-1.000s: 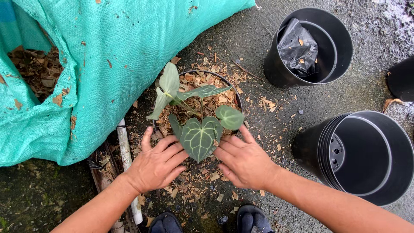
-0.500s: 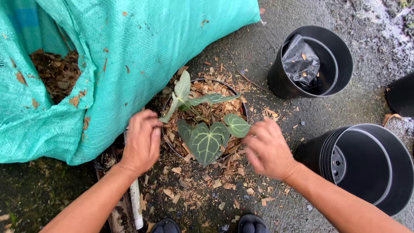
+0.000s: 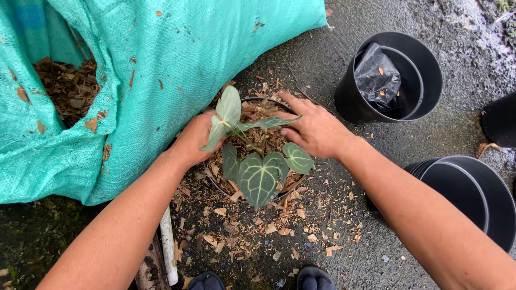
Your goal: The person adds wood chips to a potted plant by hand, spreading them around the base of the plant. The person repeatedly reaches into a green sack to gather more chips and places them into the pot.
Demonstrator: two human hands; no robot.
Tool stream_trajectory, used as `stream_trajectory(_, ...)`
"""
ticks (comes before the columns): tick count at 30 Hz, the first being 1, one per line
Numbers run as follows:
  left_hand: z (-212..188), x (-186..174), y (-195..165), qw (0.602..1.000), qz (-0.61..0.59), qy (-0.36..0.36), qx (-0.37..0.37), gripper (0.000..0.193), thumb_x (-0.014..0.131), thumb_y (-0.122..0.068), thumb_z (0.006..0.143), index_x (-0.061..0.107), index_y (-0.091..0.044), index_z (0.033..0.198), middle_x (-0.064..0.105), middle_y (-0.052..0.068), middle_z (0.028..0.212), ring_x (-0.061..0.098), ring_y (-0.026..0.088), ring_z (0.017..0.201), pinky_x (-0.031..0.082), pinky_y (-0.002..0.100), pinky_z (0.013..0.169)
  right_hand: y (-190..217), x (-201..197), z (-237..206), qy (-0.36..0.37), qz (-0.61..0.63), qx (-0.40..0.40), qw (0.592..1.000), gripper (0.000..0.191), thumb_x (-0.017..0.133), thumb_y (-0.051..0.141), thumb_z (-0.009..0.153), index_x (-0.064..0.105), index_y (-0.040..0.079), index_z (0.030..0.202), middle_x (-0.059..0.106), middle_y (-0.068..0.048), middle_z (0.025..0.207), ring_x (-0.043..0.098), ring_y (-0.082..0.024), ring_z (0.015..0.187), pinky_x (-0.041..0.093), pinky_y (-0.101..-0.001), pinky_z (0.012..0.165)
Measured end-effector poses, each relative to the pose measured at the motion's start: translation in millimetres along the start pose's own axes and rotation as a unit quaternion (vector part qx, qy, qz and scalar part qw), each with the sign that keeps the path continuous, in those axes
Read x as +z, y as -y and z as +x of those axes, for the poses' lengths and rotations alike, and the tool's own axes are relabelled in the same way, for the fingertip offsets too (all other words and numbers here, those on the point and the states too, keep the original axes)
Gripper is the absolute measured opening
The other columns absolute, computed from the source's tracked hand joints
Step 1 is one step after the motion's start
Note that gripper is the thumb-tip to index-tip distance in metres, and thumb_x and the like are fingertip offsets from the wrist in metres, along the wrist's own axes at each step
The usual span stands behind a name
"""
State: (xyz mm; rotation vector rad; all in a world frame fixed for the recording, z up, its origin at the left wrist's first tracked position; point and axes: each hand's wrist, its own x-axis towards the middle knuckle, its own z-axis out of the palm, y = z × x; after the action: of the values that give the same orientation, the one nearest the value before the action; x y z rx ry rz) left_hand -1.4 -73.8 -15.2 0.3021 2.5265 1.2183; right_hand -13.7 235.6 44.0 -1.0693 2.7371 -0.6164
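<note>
The left hand and right hand are flanking the plant, each grip lying flat, released, apparently pressing the bark in the pot.

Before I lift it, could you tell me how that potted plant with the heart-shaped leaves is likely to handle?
The potted plant probably feels fairly light, since its pot seems filled with loose bark chips. Chips would likely spill if it tips; many already lie around it. The thin-stalked leaves look floppy and easily bruised, so gripping the rim, as the left hand and right hand do, seems safest.

The plant stood in the pot, between the sack at left and the empty pots at right.
</note>
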Motion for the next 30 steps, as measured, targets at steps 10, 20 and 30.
stream_trajectory(10,-13.9,-0.4,-13.5,0.993,-0.003,-0.017,-0.117,0.023,0.062,-0.011,0.095,0.077,-0.013,0.113,0.069,0.010,0.070,0.055,0.014,0.060,0.048,0.038,0.059,3.6,1.3,-32.8,-0.019,0.024,0.009,0.999,0.035,0.060,0.017,0.097,0.062,0.005,0.130,0.046,-0.022,0.154,0.053,-0.043,0.133,0.044,-0.0473,0.109)
stream_trajectory(20,-45.9,51.6,-39.8,0.950,-0.195,-0.133,-0.204,0.047,0.050,-0.007,0.101,0.053,-0.013,0.148,0.073,0.005,0.084,0.046,0.006,0.046,0.039,0.026,0.041,21.7,22.2,-83.5,-0.099,-0.076,0.051,0.991,0.041,0.062,0.016,0.083,0.065,0.006,0.123,0.038,-0.029,0.154,0.033,-0.052,0.145,0.030,-0.0588,0.118)
stream_trajectory(30,-62.7,-15.0,-77.8,0.984,0.150,0.058,-0.078,0.061,0.053,-0.024,0.098,0.039,-0.007,0.155,0.070,0.031,0.098,0.068,0.046,0.086,0.052,0.057,0.081,24.7,15.4,-105.5,-0.238,0.037,0.117,0.964,0.019,0.068,0.003,0.084,0.068,0.005,0.103,0.066,-0.012,0.118,0.065,-0.031,0.105,0.054,-0.0407,0.091)
